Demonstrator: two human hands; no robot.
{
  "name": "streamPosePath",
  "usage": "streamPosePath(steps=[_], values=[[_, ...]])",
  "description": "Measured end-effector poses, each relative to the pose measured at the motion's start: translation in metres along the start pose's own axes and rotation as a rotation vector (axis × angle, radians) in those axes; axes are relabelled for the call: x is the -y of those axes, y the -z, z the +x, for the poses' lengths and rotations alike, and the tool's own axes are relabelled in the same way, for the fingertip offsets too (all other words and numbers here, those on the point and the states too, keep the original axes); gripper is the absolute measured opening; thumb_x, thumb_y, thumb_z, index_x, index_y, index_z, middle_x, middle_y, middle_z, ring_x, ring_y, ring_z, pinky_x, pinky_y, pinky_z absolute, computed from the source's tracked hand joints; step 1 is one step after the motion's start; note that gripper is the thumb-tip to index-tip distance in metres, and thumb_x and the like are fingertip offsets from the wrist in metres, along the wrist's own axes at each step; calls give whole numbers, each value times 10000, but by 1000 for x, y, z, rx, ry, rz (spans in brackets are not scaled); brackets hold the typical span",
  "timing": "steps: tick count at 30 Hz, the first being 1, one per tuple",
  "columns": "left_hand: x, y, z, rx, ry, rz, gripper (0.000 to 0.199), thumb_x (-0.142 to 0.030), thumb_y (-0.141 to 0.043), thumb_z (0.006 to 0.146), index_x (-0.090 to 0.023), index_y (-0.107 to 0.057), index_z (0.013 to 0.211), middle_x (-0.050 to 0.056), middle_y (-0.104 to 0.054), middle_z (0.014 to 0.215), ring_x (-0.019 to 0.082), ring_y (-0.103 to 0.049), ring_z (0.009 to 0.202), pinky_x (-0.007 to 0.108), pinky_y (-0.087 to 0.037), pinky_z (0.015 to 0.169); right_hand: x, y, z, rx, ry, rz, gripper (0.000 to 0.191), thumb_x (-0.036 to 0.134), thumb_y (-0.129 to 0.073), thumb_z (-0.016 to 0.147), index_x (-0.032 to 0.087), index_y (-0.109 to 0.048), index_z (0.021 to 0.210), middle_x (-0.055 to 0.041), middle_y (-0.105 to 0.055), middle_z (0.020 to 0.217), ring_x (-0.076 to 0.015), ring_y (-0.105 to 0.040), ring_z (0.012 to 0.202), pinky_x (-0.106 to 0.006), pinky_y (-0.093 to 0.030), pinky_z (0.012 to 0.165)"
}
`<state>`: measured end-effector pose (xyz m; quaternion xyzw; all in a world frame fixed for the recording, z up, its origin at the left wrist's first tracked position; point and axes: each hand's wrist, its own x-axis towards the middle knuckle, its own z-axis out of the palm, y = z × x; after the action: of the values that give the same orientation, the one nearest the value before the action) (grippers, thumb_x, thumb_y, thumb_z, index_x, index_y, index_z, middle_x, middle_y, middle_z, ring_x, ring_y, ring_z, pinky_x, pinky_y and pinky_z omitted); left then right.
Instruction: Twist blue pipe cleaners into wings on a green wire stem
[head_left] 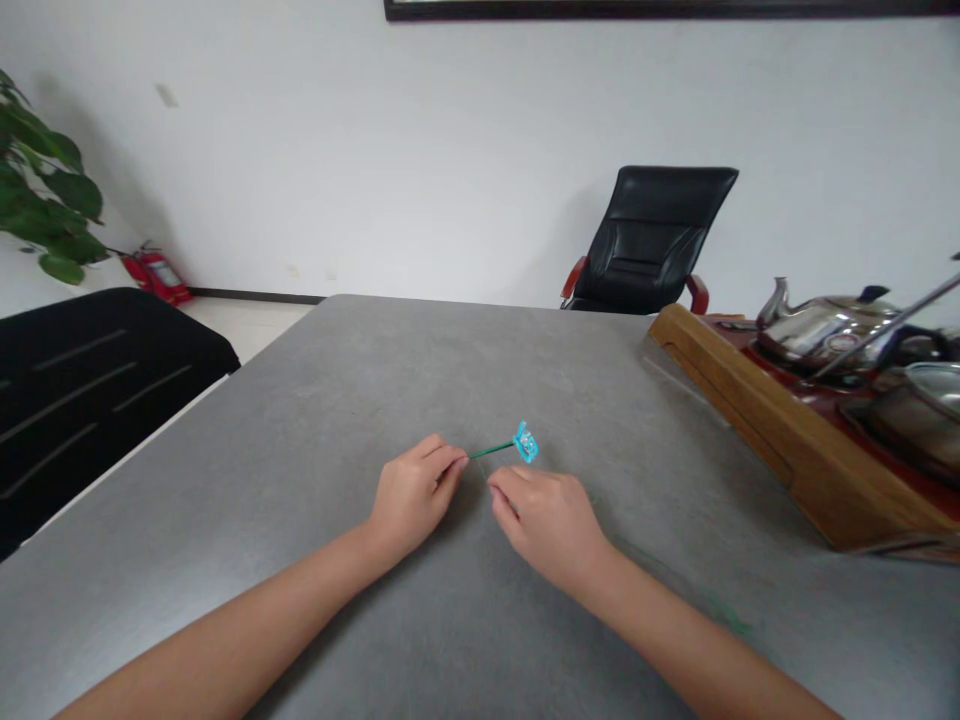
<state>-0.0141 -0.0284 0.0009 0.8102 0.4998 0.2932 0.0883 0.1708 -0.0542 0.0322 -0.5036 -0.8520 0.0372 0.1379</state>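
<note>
A small artificial flower point(526, 442) with a bright blue head and a thin green stem points to the right above the grey table. My left hand point(414, 490) pinches the lower end of its stem between thumb and fingertips. Just right of it, my right hand point(551, 520) is closed in a pinch on a thin green thread point(482, 470), which runs up to the stem close to my left fingertips. More fine green thread point(724, 612) trails over the table beside my right forearm. My fingers hide the bottom of the stem.
A wooden tea tray point(750, 425) with a metal kettle point(840, 325) and a metal pot point(919, 410) stands on the right. Beyond the grey table point(315, 400) is a black chair point(652, 235). Another black chair point(105, 390) sits at the left, near a plant point(52, 190).
</note>
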Motion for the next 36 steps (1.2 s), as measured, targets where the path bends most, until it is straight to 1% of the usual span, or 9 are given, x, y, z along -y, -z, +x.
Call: streamPosePath(steps=[2,4,7,9,13,17,24,30,36], values=[[0,0,1,-14,20,-43,218,-257,-452,932,-199,-661,904,7,-577,771,121,-541,682,214,-388,615,-2,-4,1,-29,-15,65,199,168,-451,866,178,-633,787,-47,-666,720,-158,-574,614,-275,-281,553],[1,0,1,-32,32,-100,202,-245,-471,923,-194,-665,893,6,-584,764,123,-545,692,214,-390,624,-6,-10,3,-55,-47,210,186,178,-469,854,186,-644,793,-17,-632,671,-135,-535,581,-261,-279,549],[2,-1,3,-60,36,-185,183,-230,-494,911,-189,-670,883,5,-595,741,126,-547,693,220,-392,633,-14,-21,7,-54,-164,523,161,214,-506,819,191,-643,737,47,-444,504,-98,-399,479,-239,-249,502],[3,-1,4,-70,26,-237,180,-230,-497,912,-189,-672,915,8,-604,746,128,-547,698,225,-395,641,-20,-27,10,-33,-241,708,156,233,-515,793,182,-628,698,68,-325,474,-90,-315,453,-235,-219,473],[4,-2,5,-84,-3,-312,196,-243,-491,918,-192,-677,954,14,-609,750,128,-545,698,228,-403,644,-28,-36,14,-8,-310,922,168,288,-526,761,166,-606,678,73,-305,490,-87,-267,462,-237,-199,460],[4,-2,5,-97,-10,-343,203,-252,-491,919,-188,-683,914,8,-589,712,123,-529,672,223,-396,626,-33,-40,16,-14,-328,970,184,325,-546,745,168,-606,669,75,-306,482,-86,-254,459,-241,-188,462],[-1,2,3,-61,-47,-392,191,-242,-498,918,-183,-675,875,-5,-533,674,115,-506,650,219,-372,613,-38,-45,19,-26,-315,956,183,320,-564,743,181,-579,626,65,-317,485,-88,-277,470,-243,-219,478],[-4,2,2,-41,-81,-412,200,-240,-487,920,-179,-674,885,2,-539,682,115,-509,650,222,-378,613,-37,-44,19,-78,-344,940,197,331,-582,748,178,-600,625,30,-473,525,-112,-399,522,-248,-314,521],[-5,2,-1,-1,-144,-431,199,-225,-476,923,-179,-669,904,15,-567,701,119,-519,664,224,-389,624,-40,-47,18,-93,-273,1064,142,311,-602,739,182,-642,694,-14,-610,668,-151,-530,642,-267,-394,607]])
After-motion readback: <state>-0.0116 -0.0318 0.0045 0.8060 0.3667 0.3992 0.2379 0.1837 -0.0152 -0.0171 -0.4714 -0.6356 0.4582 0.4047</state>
